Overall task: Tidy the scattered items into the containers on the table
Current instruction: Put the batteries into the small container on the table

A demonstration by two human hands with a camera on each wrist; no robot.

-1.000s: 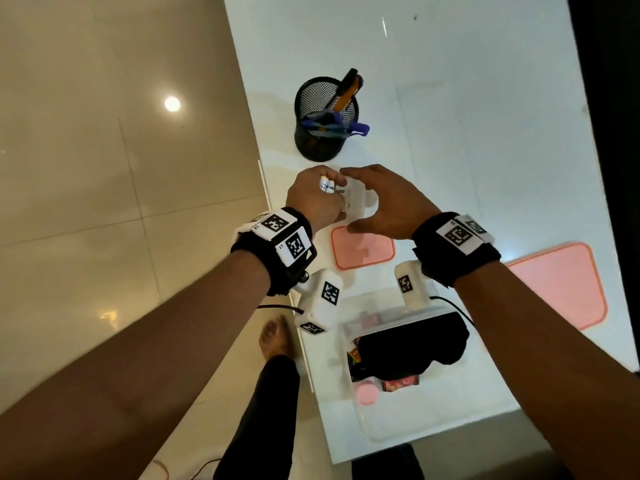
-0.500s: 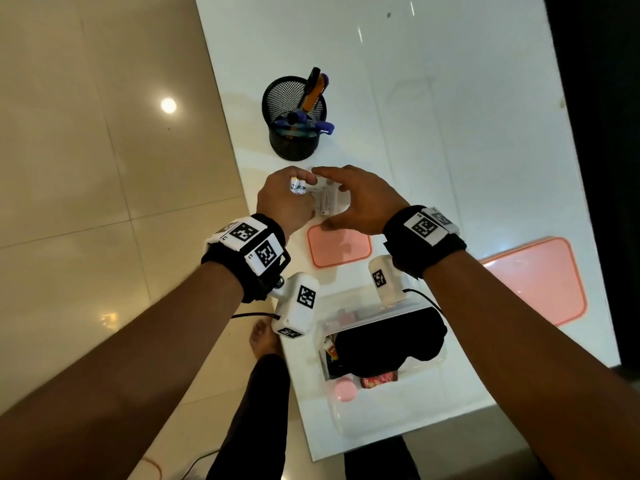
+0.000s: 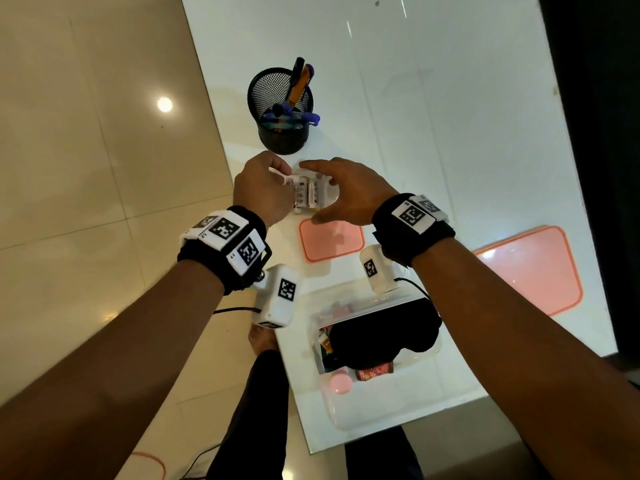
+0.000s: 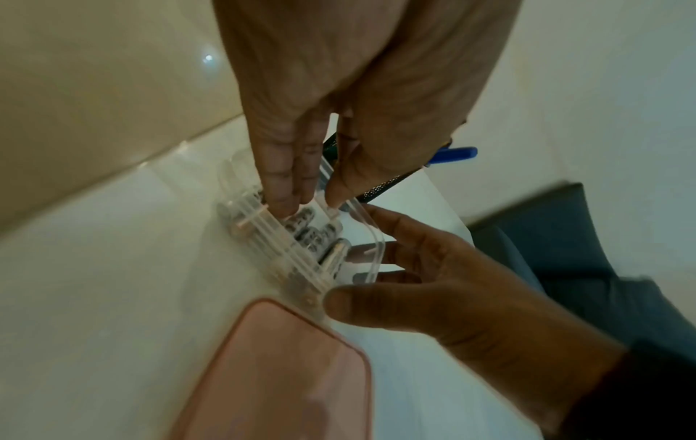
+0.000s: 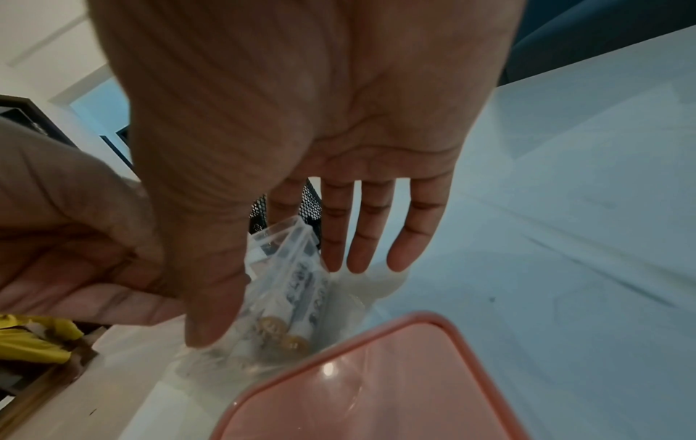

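A small clear box [image 4: 373, 241] stands on the white table [image 3: 433, 133] just in front of a black mesh cup [image 3: 280, 112]. Several white batteries [image 5: 301, 300] lie inside it. My left hand [image 3: 284, 177] reaches into the box from the left, its fingertips [image 4: 282, 193] down among the batteries. A white battery looks pinched between them and the thumb. My right hand [image 3: 311, 190] spans the box from the right with straight fingers [image 5: 357, 238]. Its thumb rests on the near corner.
A small pink lid [image 3: 330, 239] lies just behind the box toward me. A large pink lid [image 3: 530, 271] lies at the right. A big clear container [image 3: 381, 403] with a black item and small packets stands at the near edge. Pens and a cutter fill the mesh cup.
My left hand has lowered the battery from above the box down into it. The right hand has stayed around the box. The head view has shifted slightly.
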